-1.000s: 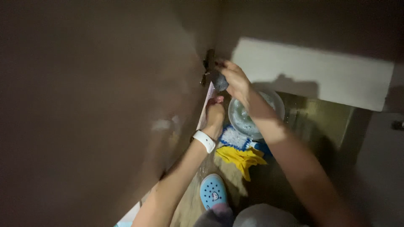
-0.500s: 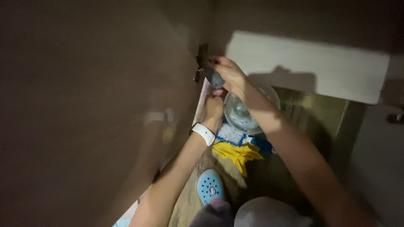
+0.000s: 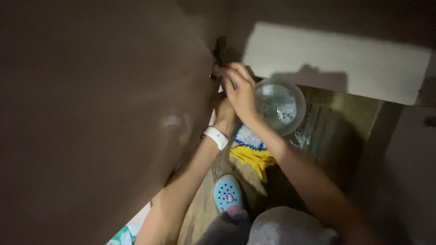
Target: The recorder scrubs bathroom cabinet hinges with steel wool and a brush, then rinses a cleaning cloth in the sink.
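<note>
— While her right hand [image 3: 240,93] presses something small, hidden under its fingers, on the dark metal hinge [image 3: 220,51] of the brown door [image 3: 100,113], a slip could knock the round clear bowl of soapy water [image 3: 279,105] just beside it.

— Left hand [image 3: 224,117]?

— Closed low at the door's edge; on what, I cannot tell. Dim room, wooden floor [image 3: 204,213], yellow cloth [image 3: 254,159].

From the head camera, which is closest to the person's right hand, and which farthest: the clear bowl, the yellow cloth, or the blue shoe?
Measured from the right hand:
1. Clear bowl, just beside the hand, on the floor toward the white wall strip.
2. Yellow cloth, lower down, under the right forearm.
3. Blue shoe, farthest, near the bottom of the picture by the person's knee.
</note>
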